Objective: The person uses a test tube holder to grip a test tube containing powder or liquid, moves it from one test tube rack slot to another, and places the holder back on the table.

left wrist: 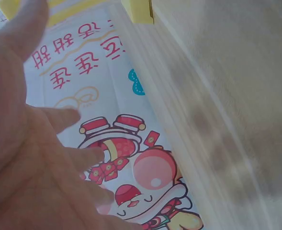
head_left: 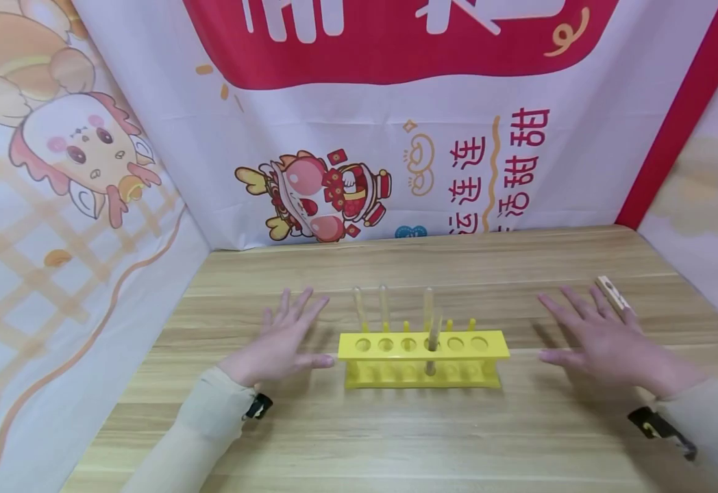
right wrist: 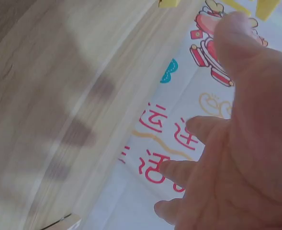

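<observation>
The yellow, rectangular plastic test-tube rack (head_left: pixel 396 355) looks smooth and slightly glossy. Its slim transparent tubes (head_left: pixel 385 308) are smooth, glass or clear plastic. The pale brown wood-grain tabletop (head_left: pixel 421 438) appears smooth, the white printed cloth backdrop (head_left: pixel 359 116) matt and softly creased, the small pale clip (head_left: pixel 613 294) wooden.

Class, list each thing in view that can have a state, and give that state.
Rack: upright
Front tube: standing in the rack
Back tubes: upside down on pegs
Left hand: fingers spread, holding nothing
Right hand: fingers spread, holding nothing
Clip: lying flat
Cloth: hanging
</observation>
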Motion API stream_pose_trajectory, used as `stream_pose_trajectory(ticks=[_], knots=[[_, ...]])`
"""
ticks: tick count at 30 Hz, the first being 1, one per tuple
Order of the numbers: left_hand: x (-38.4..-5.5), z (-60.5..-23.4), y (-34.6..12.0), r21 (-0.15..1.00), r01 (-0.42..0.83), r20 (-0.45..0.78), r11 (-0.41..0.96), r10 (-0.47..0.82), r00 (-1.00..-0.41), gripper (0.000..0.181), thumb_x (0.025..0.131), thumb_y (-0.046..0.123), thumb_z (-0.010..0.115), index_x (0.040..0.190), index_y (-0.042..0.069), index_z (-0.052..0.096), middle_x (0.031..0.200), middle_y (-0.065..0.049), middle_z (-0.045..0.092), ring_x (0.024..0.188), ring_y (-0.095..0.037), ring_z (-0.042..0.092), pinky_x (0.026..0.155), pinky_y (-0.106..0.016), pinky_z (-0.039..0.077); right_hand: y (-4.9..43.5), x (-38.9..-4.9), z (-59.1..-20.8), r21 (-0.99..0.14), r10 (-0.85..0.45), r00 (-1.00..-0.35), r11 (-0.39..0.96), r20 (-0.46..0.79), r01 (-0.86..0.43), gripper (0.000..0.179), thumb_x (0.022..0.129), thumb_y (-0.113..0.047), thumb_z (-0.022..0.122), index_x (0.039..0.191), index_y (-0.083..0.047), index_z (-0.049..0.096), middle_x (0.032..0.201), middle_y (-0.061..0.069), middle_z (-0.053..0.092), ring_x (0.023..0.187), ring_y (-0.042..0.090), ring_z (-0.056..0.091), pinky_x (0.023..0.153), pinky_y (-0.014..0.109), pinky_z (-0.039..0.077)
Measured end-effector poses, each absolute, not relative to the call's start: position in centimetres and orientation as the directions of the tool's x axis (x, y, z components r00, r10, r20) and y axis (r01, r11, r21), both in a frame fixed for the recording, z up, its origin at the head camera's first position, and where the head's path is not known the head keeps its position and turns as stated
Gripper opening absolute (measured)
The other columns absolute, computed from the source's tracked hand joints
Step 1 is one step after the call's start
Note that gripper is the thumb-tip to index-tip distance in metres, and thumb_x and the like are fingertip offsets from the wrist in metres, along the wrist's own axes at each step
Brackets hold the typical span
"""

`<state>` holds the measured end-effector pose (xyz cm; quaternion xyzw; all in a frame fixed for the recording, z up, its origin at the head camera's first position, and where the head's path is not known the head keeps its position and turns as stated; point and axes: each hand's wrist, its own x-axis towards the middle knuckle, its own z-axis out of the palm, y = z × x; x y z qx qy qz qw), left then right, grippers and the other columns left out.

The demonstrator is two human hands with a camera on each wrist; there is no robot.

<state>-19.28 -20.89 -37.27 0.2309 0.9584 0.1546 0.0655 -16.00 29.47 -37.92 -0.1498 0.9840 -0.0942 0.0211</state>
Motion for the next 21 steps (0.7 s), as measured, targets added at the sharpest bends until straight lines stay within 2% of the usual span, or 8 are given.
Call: stream_pose_trajectory(ticks=[4, 8, 11, 14, 16, 18, 21], knots=[[-19.4, -37.6, -20.8, 0.382, 0.471, -0.027, 0.795, 0.518, -0.855, 0.093, 0.082, 0.052, 0.075, 0.157, 0.023, 0.028, 0.164, -0.012, 0.008, 0.147, -0.041, -0.007, 0.109, -0.068, 0.003, 30.8, -16.7, -38.2, -0.175, -0.307, -0.952, 0.936, 0.013, -0.305, 0.09, 0.087, -0.062, 0.064, 0.155, -0.016, 0.029, 0.155, 0.031, 0.022, 0.139, 0.062, 0.0, 0.093, 0.084, 0.011], [-19.4, -38.2, -20.4, 0.462, 0.49, -0.035, 0.739, 0.568, -0.823, 0.08, 0.081, 0.04, 0.08, 0.149, 0.018, 0.044, 0.16, -0.014, 0.025, 0.146, -0.04, 0.018, 0.111, -0.062, 0.021, 32.7, -17.6, -38.5, -0.202, -0.305, -0.952, 0.931, 0.033, -0.305, 0.085, 0.088, -0.055, 0.068, 0.149, -0.004, 0.037, 0.15, 0.037, 0.024, 0.137, 0.063, 0.01, 0.094, 0.08, 0.019], [-19.2, -38.4, -19.9, 0.513, 0.487, -0.038, 0.707, 0.585, -0.81, 0.073, 0.081, 0.036, 0.081, 0.144, 0.015, 0.05, 0.153, -0.01, 0.041, 0.139, -0.031, 0.037, 0.109, -0.054, 0.032, 34.1, -18.4, -38.6, -0.248, -0.285, -0.958, 0.926, 0.031, -0.283, 0.082, 0.091, -0.048, 0.069, 0.147, 0.002, 0.037, 0.147, 0.043, 0.023, 0.132, 0.064, 0.02, 0.095, 0.076, 0.025], [-19.0, -38.7, -19.4, 0.602, 0.465, -0.035, 0.65, 0.602, -0.797, 0.061, 0.083, 0.032, 0.081, 0.136, 0.016, 0.058, 0.14, -0.002, 0.055, 0.128, -0.021, 0.051, 0.105, -0.044, 0.041, 35.4, -19.1, -38.7, -0.246, -0.241, -0.97, 0.939, 0.028, -0.241, 0.077, 0.094, -0.043, 0.065, 0.144, 0.008, 0.037, 0.141, 0.046, 0.028, 0.125, 0.064, 0.032, 0.093, 0.073, 0.032], [-18.9, -38.9, -19.0, 0.692, 0.423, -0.039, 0.585, 0.615, -0.787, 0.049, 0.084, 0.028, 0.08, 0.128, 0.016, 0.063, 0.129, 0.002, 0.063, 0.118, -0.017, 0.059, 0.099, -0.039, 0.046, 36.3, -19.6, -38.8, -0.227, -0.205, -0.978, 0.951, 0.038, -0.209, 0.073, 0.096, -0.042, 0.063, 0.14, 0.012, 0.04, 0.13, 0.045, 0.043, 0.113, 0.062, 0.047, 0.089, 0.07, 0.039], [-18.9, -39.2, -18.7, 0.773, 0.366, -0.046, 0.518, 0.621, -0.783, 0.039, 0.085, 0.023, 0.08, 0.122, 0.017, 0.067, 0.12, 0.004, 0.067, 0.108, -0.015, 0.064, 0.092, -0.034, 0.051, 37.3, -20.1, -38.8, -0.214, -0.172, -0.984, 0.961, 0.04, -0.176, 0.069, 0.098, -0.042, 0.06, 0.136, 0.014, 0.044, 0.11, 0.039, 0.057, 0.095, 0.053, 0.059, 0.079, 0.066, 0.046], [-19.0, -39.6, -18.5, 0.844, 0.299, -0.044, 0.445, 0.614, -0.788, 0.033, 0.086, 0.018, 0.079, 0.117, 0.015, 0.069, 0.112, 0.002, 0.071, 0.1, -0.017, 0.067, 0.085, -0.03, 0.053, 38.8, -20.8, -38.9, -0.232, -0.12, -0.993, 0.965, 0.015, -0.12, 0.066, 0.099, -0.043, 0.058, 0.128, 0.016, 0.048, 0.09, 0.029, 0.063, 0.078, 0.042, 0.061, 0.068, 0.06, 0.048]])
